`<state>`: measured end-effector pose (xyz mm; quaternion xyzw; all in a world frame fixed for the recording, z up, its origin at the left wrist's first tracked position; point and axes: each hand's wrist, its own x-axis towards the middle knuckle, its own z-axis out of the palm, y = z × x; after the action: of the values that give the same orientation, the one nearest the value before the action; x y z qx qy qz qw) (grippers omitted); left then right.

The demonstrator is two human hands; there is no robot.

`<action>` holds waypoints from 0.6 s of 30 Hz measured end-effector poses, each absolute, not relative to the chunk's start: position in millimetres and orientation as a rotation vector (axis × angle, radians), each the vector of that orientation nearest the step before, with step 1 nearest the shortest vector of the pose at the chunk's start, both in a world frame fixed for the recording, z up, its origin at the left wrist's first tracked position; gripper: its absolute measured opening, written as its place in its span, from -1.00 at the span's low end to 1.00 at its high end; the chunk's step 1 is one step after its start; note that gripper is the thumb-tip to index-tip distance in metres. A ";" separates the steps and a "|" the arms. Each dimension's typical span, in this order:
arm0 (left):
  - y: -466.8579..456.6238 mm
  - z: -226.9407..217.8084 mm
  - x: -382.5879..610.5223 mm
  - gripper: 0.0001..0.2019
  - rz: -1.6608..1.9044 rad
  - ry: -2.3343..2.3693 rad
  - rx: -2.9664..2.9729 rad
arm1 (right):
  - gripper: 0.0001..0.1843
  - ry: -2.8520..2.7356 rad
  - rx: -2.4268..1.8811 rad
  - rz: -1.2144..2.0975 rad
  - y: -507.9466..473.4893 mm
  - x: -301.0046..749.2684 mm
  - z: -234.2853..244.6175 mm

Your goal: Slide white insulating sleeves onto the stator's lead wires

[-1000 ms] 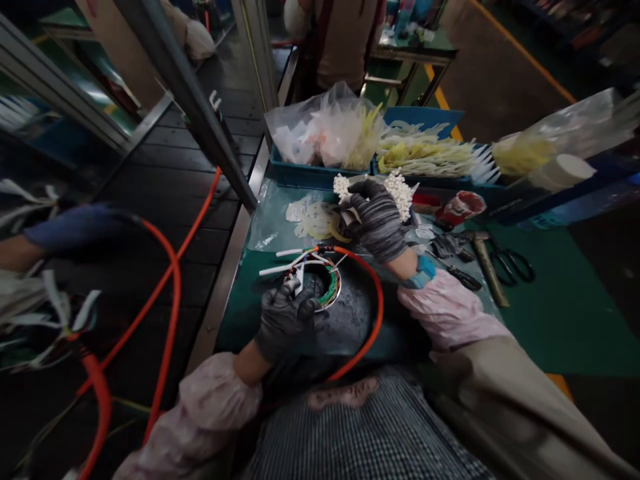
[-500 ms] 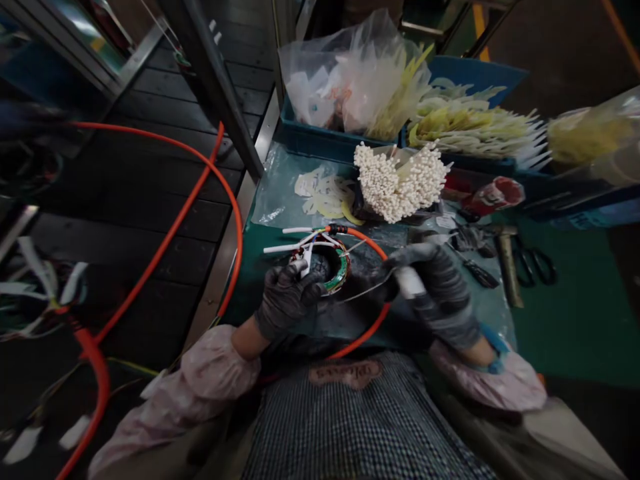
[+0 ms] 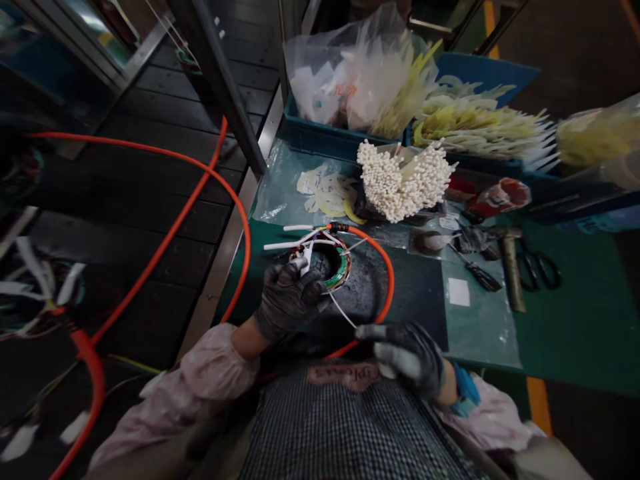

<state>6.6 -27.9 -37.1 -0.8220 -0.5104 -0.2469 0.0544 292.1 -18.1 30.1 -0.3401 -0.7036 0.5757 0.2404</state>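
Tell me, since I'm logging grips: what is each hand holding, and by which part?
The left hand presses on the near rim of the wound ring. The right hand pinches the free end of a thin white strand leading from that ring.

The orange cable (image 3: 235,200) looks smooth and rubbery; both knit gloves look rough; the green table (image 3: 575,333) is matt.

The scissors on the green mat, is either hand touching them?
No. The scissors lie untouched at the far right, away from the left hand and right hand.
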 end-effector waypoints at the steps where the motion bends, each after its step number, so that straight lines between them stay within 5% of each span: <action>1: -28.3 -36.0 6.3 -0.84 -0.748 -1.554 -2.501 | -0.68 -1.998 -0.876 1.474 -14.1 286.3 22.6; 10: -23.9 -26.9 -0.1 -0.79 -0.619 -1.613 -2.603 | -0.60 -2.099 -1.079 0.736 35.3 235.7 -20.1; 14: -21.9 -30.6 -0.1 -0.88 -0.835 -1.483 -2.511 | -0.65 -2.111 -1.008 0.780 46.6 223.9 -17.7; 18: -21.8 -31.2 1.7 -0.81 -0.785 -1.546 -2.540 | -0.63 -1.914 -0.858 1.181 56.5 225.2 -7.3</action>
<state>1.7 -21.8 -31.2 -0.8255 -0.5023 -0.2552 0.0332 225.2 56.5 -7.3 -0.3328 -0.7420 0.4580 0.3591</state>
